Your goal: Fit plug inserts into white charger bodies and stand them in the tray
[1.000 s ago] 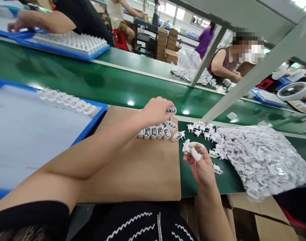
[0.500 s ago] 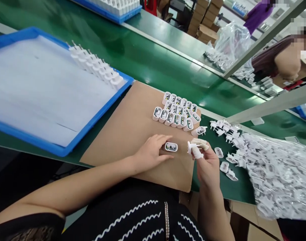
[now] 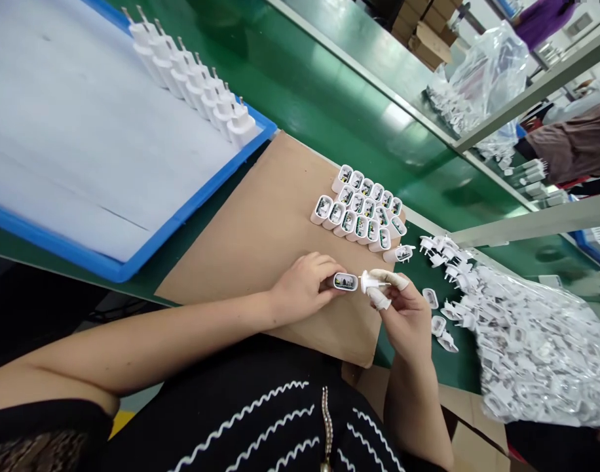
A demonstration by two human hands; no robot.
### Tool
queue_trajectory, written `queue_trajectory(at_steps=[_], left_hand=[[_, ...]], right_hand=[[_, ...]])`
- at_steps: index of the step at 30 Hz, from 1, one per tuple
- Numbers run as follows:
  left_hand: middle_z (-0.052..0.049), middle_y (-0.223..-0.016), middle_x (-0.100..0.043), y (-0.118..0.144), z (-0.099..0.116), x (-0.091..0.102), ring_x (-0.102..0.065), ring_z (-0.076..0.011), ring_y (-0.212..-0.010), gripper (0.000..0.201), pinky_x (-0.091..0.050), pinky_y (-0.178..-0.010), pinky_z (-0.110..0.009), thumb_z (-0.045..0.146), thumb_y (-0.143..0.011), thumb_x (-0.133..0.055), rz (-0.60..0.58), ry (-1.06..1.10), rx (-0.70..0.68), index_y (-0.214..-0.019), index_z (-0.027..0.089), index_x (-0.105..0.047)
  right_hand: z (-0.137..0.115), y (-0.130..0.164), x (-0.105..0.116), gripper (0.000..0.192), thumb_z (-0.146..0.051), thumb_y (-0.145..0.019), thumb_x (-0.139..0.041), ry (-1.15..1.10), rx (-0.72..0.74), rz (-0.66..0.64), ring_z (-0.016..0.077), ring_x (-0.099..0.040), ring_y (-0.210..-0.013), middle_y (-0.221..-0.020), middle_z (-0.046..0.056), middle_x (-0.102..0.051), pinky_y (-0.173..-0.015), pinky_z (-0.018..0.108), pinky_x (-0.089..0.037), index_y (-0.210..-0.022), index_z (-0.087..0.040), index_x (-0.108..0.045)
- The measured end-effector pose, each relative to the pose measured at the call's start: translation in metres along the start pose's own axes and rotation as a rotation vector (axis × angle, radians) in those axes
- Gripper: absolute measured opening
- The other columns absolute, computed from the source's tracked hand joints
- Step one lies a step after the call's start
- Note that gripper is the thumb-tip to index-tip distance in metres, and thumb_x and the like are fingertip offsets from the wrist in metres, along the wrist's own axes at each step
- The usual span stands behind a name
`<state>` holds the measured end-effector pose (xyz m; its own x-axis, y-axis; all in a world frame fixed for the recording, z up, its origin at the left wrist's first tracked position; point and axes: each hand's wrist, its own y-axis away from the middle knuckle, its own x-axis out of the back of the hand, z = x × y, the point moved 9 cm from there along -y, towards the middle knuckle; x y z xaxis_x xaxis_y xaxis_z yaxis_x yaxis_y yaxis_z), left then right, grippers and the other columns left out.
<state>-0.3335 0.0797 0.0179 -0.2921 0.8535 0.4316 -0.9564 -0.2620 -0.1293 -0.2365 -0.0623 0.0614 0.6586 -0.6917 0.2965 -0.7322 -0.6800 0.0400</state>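
The shell (image 3: 346,282), a small white charger housing with its open end showing circuitry, is pinched in the fingers of the left hand (image 3: 302,287). It is held just above the near right corner of the cardboard sheet (image 3: 261,242). Its open end faces the cap (image 3: 367,282), a white plug piece with prongs, which is pinched between the thumb and forefinger of the right hand (image 3: 403,314). Those two fingers wear pale finger cots. Shell and cap are touching or very nearly so; the joint itself cannot be made out.

Beyond the hands, toward the far right corner of the cardboard, a cluster of open shells (image 3: 361,210) stands in close rows, openings up. One capped unit (image 3: 402,253) lies just off that cluster at the cardboard's right edge.

To the right, on the green counter (image 3: 300,98), loose caps (image 3: 440,249) are scattered beside a clear bag (image 3: 536,341) full of the same parts.

To the left, a blue tray (image 3: 182,216) lined with white sheet carries a row of finished chargers (image 3: 192,72) along its far right edge, prongs up.

Across the counter, another bag (image 3: 481,72) and a co-worker's sleeve (image 3: 575,147) are visible.
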Motion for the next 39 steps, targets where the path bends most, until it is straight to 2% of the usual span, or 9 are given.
queue_trajectory(at_steps=[3, 7, 12, 15, 17, 22, 29, 35, 39], left_hand=[[-0.006, -0.111, -0.074, 0.000, 0.001, 0.001, -0.064, -0.0244, -0.103, 0.018, -0.048, -0.096, -0.041, 0.026, -0.092, -0.074, -0.004, -0.015, -0.001, -0.110, 0.021, -0.072], [-0.007, -0.114, -0.073, -0.001, 0.000, 0.001, -0.064, -0.0257, -0.105, 0.024, -0.049, -0.096, -0.042, 0.027, -0.092, -0.074, -0.012, -0.011, 0.006, -0.115, 0.021, -0.072], [-0.006, -0.115, -0.075, -0.001, 0.002, 0.001, -0.064, -0.0243, -0.103, 0.026, -0.048, -0.095, -0.040, 0.019, -0.091, -0.071, -0.023, 0.040, -0.023, -0.117, 0.020, -0.072], [-0.004, -0.114, -0.076, -0.003, 0.001, 0.000, -0.063, -0.0248, -0.106, 0.025, -0.047, -0.098, -0.041, 0.017, -0.092, -0.068, -0.066, 0.051, -0.016, -0.116, 0.021, -0.072], [-0.004, -0.118, -0.075, -0.004, 0.001, -0.001, -0.062, -0.0251, -0.109, 0.027, -0.045, -0.102, -0.042, 0.017, -0.092, -0.068, -0.110, 0.068, -0.008, -0.118, 0.022, -0.072], [-0.003, -0.119, -0.076, -0.006, -0.003, 0.000, -0.061, -0.0257, -0.111, 0.029, -0.045, -0.104, -0.043, 0.020, -0.092, -0.068, -0.147, 0.103, 0.027, -0.121, 0.024, -0.072], [-0.004, -0.114, -0.076, -0.007, -0.004, 0.000, -0.061, -0.0254, -0.108, 0.023, -0.046, -0.100, -0.040, 0.019, -0.090, -0.070, -0.130, 0.108, 0.044, -0.113, 0.022, -0.073], [-0.004, -0.111, -0.076, -0.006, -0.002, 0.000, -0.061, -0.0256, -0.107, 0.024, -0.046, -0.101, -0.042, 0.015, -0.089, -0.070, -0.135, 0.081, 0.038, -0.112, 0.020, -0.073], [-0.004, -0.112, -0.076, -0.005, -0.003, 0.001, -0.061, -0.0253, -0.108, 0.026, -0.047, -0.101, -0.041, 0.014, -0.089, -0.069, -0.117, 0.087, 0.041, -0.113, 0.022, -0.074]], right_hand=[[-0.014, -0.002, 0.001, 0.020, -0.029, -0.090, -0.078, 0.169, 0.141, 0.042, 0.0179, -0.064, -0.088, -0.098, 0.003, -0.062, -0.076, 0.033, -0.059, -0.110, -0.032, -0.079], [-0.024, -0.003, -0.001, 0.017, -0.028, -0.090, -0.078, 0.303, 0.235, 0.050, 0.0254, -0.063, -0.111, -0.113, 0.008, -0.064, -0.080, 0.037, -0.060, -0.107, -0.031, -0.079], [-0.017, -0.004, -0.010, 0.023, -0.025, -0.095, -0.072, 0.146, 0.177, -0.094, 0.0241, -0.069, -0.108, -0.117, 0.006, -0.069, -0.090, 0.041, -0.060, -0.116, -0.032, -0.074], [-0.016, -0.005, -0.011, 0.020, -0.026, -0.092, -0.075, 0.114, 0.177, -0.120, 0.0263, -0.069, -0.109, -0.118, 0.008, -0.069, -0.090, 0.043, -0.061, -0.112, -0.029, -0.074], [-0.021, -0.005, -0.010, 0.018, -0.024, -0.092, -0.075, 0.218, 0.237, -0.108, 0.0266, -0.069, -0.108, -0.116, 0.008, -0.070, -0.091, 0.044, -0.060, -0.110, -0.029, -0.074], [-0.038, -0.003, -0.012, 0.037, -0.022, -0.093, -0.071, 0.500, 0.319, -0.082, 0.0245, -0.072, -0.101, -0.119, 0.007, -0.074, -0.092, 0.044, -0.060, -0.128, -0.030, -0.066], [-0.053, -0.004, -0.042, 0.035, -0.012, -0.092, -0.060, 0.750, 0.518, -0.255, 0.0264, -0.071, -0.100, -0.108, 0.006, -0.077, -0.083, 0.041, -0.060, -0.119, -0.031, -0.072], [-0.043, -0.015, -0.026, 0.037, -0.023, -0.095, -0.069, 0.485, 0.301, -0.129, 0.0204, -0.070, -0.092, -0.114, 0.005, -0.072, -0.084, 0.038, -0.061, -0.131, -0.033, -0.067], [-0.041, -0.014, -0.020, 0.018, -0.025, -0.091, -0.076, 0.304, 0.236, -0.147, 0.0217, -0.069, -0.101, -0.114, 0.007, -0.065, -0.078, 0.034, -0.064, -0.109, -0.029, -0.077]])
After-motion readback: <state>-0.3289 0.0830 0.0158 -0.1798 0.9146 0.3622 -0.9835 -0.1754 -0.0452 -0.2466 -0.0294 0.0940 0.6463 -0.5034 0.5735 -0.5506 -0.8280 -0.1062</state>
